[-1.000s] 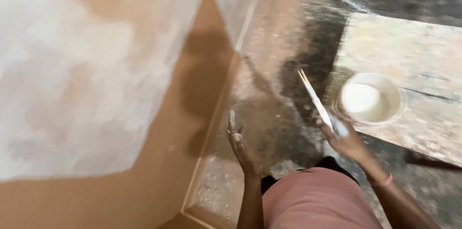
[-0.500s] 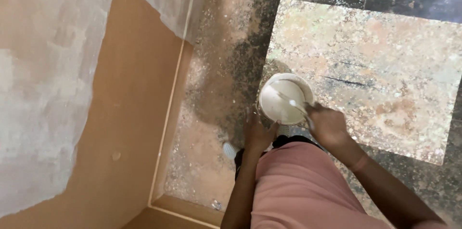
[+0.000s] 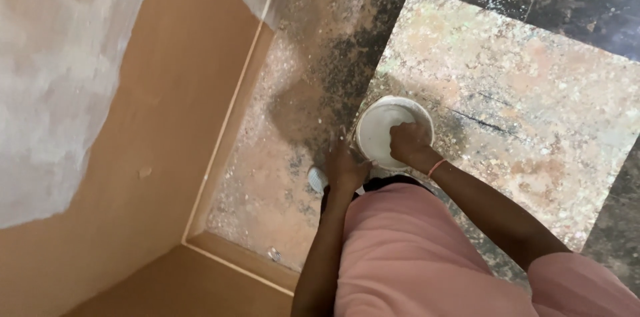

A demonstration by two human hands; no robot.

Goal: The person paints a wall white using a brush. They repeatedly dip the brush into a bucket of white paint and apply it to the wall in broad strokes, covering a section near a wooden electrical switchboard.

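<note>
A round white plastic bucket [image 3: 387, 132] holding pale, putty-like paste stands at the near-left corner of a flat, paint-spattered board [image 3: 527, 117] that lies on the dark speckled floor [image 3: 320, 77]. The right hand [image 3: 410, 144] is down inside the bucket's mouth, its fingers [image 3: 400, 136] clenched; what they hold, if anything, is hidden. The left hand [image 3: 345, 167] hangs just beside the bucket's left rim, and whether its fingers grip anything cannot be told. To the left rises a tan wall [image 3: 147, 124] patched with whitish filler.
</note>
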